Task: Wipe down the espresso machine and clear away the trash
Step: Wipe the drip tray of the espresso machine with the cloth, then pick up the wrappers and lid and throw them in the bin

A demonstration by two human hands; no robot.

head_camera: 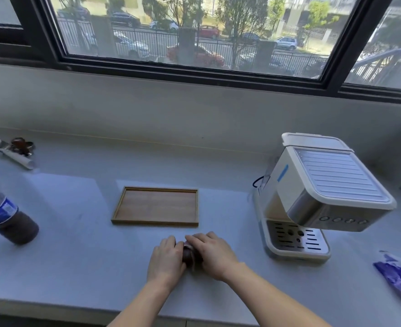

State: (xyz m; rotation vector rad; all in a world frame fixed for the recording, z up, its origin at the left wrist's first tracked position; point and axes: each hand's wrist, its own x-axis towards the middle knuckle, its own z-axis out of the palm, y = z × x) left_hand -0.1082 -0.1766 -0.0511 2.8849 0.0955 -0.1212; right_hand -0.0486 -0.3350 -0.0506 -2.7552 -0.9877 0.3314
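A cream and steel espresso machine (322,197) stands at the right of the pale counter (76,256). Near the front edge, my left hand (166,259) and my right hand (212,254) close together around a small dark reddish bundle (188,254), mostly hidden between them; I cannot tell whether it is a cloth or a wrapper. A crumpled purple wrapper (395,276) lies at the far right. A cola bottle (5,214) with a blue label stands at the left. At the back left lies a dark brown wrapper on a rolled white paper (18,151).
An empty wooden tray (155,206) sits just beyond my hands in the middle of the counter. A grey wall and a large dark-framed window (194,64) run along the back. The counter's front edge is close below my forearms.
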